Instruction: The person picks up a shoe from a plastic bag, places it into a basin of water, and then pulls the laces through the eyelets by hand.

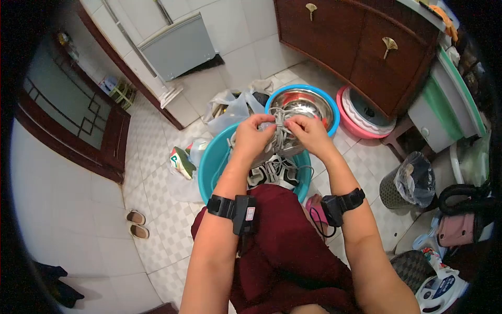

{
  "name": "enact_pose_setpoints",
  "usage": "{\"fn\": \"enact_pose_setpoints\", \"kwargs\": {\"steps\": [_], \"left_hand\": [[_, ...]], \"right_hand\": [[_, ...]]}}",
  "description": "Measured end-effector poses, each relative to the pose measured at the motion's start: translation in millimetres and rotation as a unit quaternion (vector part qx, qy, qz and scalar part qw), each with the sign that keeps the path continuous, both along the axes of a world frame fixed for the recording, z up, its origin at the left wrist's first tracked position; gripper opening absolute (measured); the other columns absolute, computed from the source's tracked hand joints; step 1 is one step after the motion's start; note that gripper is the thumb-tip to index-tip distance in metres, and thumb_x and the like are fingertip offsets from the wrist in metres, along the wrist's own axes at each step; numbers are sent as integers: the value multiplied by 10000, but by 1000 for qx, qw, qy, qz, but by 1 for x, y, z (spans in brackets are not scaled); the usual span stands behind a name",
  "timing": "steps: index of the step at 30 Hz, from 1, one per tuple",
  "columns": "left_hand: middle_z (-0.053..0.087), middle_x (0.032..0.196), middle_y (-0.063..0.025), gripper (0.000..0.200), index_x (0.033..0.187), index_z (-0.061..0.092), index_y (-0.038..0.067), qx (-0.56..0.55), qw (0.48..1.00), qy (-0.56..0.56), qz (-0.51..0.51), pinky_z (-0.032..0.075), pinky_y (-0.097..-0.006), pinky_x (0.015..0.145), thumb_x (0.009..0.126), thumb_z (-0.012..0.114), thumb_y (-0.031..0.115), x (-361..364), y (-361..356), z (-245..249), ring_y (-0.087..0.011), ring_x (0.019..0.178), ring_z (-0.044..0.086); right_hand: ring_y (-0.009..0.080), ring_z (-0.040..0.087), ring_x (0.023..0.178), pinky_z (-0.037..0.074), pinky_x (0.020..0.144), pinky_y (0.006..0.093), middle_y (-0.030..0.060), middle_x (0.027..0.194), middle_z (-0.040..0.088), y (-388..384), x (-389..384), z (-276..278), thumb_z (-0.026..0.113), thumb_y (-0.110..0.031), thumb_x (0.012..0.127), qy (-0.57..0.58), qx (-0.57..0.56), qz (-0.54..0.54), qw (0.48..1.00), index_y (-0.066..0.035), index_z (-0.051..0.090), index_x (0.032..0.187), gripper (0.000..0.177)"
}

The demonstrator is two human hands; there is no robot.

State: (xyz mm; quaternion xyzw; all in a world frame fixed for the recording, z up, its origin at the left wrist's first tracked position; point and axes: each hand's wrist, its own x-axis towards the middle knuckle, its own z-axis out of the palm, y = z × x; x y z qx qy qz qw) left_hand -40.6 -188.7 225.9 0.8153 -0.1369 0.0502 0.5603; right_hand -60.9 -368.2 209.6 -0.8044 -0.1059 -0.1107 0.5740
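Observation:
Both hands are raised over a teal basin [207, 166]. My left hand [253, 137] pinches one side of a bundle of grey-white laces [280, 125]. On the other side, my right hand [308, 135] grips the same bundle with thumb and fingers closed. Loops of lace stick up between the hands, and loose ends hang down over the basin. Black and white shoes [274, 174] lie in the basin below. Something greyish under the laces is partly hidden by my hands.
Behind the basin stands a steel bowl [306, 100] in a blue basin [334, 118]. Plastic bags [226, 107] lie to its left. Pink basin [361, 132], brown cabinet [345, 47] and trash bin [395, 193] are at right; small shoes [137, 224] at left.

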Motion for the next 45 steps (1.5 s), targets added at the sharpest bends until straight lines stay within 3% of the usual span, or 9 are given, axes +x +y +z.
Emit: {"fn": "enact_pose_setpoints", "kwargs": {"steps": [9,15,18,21,24,26,38,41,45], "left_hand": [[685,862,-69,202,912,677,47,132,991,4,-2,467,-259,762,730,694,132,-9,-7,3,-131,810,624],[674,792,-91,213,904,676,54,213,977,-20,3,480,-271,679,723,694,166,-12,-13,1,-137,717,627],[662,761,-99,217,907,676,53,207,977,-55,0,476,-270,651,727,687,173,-11,-14,-1,-123,672,607],[665,750,-79,208,899,678,49,223,975,0,3,473,-263,645,728,690,168,-11,-20,1,-107,657,587],[669,744,-54,198,883,681,47,137,990,-13,-35,468,-257,634,728,701,167,7,-26,-19,-92,646,564],[667,745,-40,191,878,681,45,177,983,1,-47,466,-255,634,729,706,163,18,-32,-27,-88,652,562],[650,728,-13,201,905,680,63,213,962,112,-130,465,-248,586,729,730,147,51,-59,-108,-69,606,549],[636,708,-3,195,900,679,63,186,960,153,-141,452,-239,570,729,731,141,50,-54,-103,-70,580,527],[610,682,1,208,890,678,77,193,963,120,-146,431,-244,546,717,736,178,54,-47,-116,-72,570,500]], "right_hand": [[139,621,648,487,605,280,91,748,652,-3,-10,1,648,-95,768,-32,-12,4,999,-7,659,881,144],[146,629,636,490,586,274,107,749,651,-3,-11,-11,665,-52,733,-44,34,7,998,-9,637,864,141],[168,641,635,495,579,285,115,737,644,-2,-18,-6,671,-37,717,-76,-3,-9,997,-10,617,844,140],[199,651,639,499,577,299,115,725,638,-3,-16,-15,674,-38,710,-87,-6,-32,996,-11,594,822,140],[225,653,640,500,578,315,114,717,634,-13,-11,-23,673,-45,711,-94,-11,-49,994,-19,577,818,146],[231,650,636,497,578,326,108,707,630,-22,-4,-32,673,-53,713,-109,-35,-53,992,-29,572,823,152],[239,645,694,493,607,341,106,778,631,-54,1,-107,664,-74,740,23,-58,-80,995,-49,593,855,137],[238,644,697,496,619,342,116,802,631,-49,4,-113,665,-88,750,36,-25,-74,996,-46,598,859,135],[283,627,736,489,646,380,130,811,623,-44,6,-109,656,-97,745,3,-81,-71,994,-37,598,855,137]]}}
